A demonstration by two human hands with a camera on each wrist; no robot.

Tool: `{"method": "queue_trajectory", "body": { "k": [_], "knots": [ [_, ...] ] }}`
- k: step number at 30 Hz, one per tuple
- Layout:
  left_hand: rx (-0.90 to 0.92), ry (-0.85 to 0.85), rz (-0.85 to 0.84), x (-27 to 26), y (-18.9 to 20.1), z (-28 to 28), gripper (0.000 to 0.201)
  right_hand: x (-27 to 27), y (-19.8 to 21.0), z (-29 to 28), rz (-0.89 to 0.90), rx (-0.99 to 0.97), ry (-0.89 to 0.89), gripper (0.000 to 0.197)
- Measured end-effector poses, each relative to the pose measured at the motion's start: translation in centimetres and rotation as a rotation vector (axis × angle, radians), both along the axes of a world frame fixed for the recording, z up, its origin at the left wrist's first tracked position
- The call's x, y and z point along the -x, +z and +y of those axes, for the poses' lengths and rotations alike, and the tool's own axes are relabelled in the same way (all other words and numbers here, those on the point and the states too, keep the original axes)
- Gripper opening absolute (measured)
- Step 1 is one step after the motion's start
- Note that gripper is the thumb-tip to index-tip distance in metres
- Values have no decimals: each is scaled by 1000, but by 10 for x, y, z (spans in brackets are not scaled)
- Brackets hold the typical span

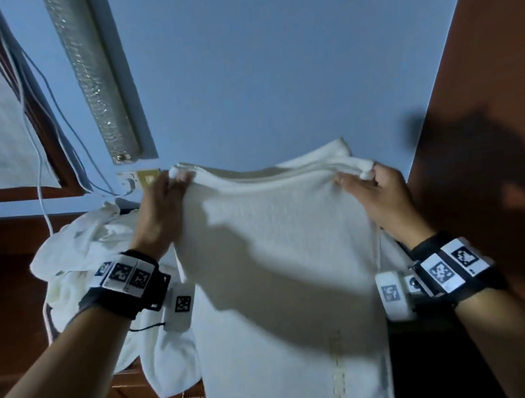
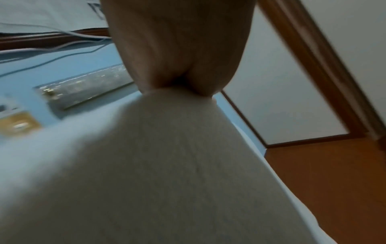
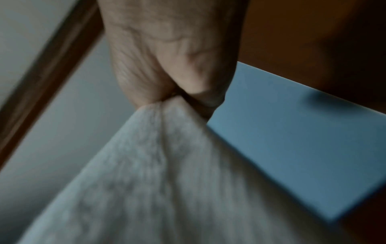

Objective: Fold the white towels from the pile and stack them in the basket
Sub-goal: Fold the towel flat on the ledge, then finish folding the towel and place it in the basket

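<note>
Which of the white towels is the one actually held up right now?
The flat towel hanging in the middle, pinched at its top corners by the left hand and right hand. The other white towels lie crumpled in a pile behind the left wrist, untouched.

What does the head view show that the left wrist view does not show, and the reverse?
Only the head view shows the right hand pinching the towel's other top corner, the pile of white towels behind, and both wristbands. Only the left wrist view shows the white panel with its wooden frame from close by. Both show the left hand pinching the held towel and the blue wall.
</note>
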State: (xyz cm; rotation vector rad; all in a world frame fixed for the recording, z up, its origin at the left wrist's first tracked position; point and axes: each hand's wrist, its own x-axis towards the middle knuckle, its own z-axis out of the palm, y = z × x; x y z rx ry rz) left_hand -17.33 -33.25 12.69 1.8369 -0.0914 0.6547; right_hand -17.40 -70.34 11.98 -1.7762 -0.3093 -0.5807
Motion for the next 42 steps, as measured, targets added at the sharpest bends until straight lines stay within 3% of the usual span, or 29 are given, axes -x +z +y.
{"method": "queue_trajectory", "body": {
  "k": [2,8,9,12,14,16,20,27,29,33,34,37,38,39,40,42],
  "knots": [
    [-82,32,93,-14,-40,3,39,-14,-41,2,125,13,36,18],
    [-128,36,421,-75,-165,25,46,-77,-176,-3,506,259,-71,73],
    [-140,29,474,-87,-183,27,44,-88,-192,1,570,284,-76,71],
    [-144,-8,598,-132,-230,30,40,-122,-225,21,705,277,-40,25],
    [-127,-16,685,-171,-263,35,42,-154,-244,32,754,287,-37,14],
    [-119,-9,761,-214,-296,41,44,-192,-266,40,801,363,-50,23],
    [-204,1,906,-286,-351,45,41,-274,-327,46,935,537,-133,93],
    [-167,-84,1060,-339,-432,41,30,-339,-400,55,1084,701,-132,78],
    [-186,-66,1054,-344,-451,40,29,-342,-418,52,1117,669,-116,78],
    [-276,-28,988,-346,-454,42,30,-329,-430,39,1123,520,-141,85],
    [-331,-20,959,-346,-453,43,34,-325,-435,34,1131,505,-155,78],
    [-449,-72,846,-345,-442,29,44,-321,-437,26,1148,485,-168,28],
    [-499,-128,810,-346,-438,19,46,-322,-437,26,1162,404,-170,23],
    [-566,-209,773,-347,-436,6,49,-324,-432,28,1180,289,-164,27],
    [-632,-311,738,-348,-435,-8,54,-326,-429,30,1191,192,-170,46],
    [-663,-526,700,-353,-435,-35,68,-328,-421,36,1186,140,-117,71]
  ]
}}
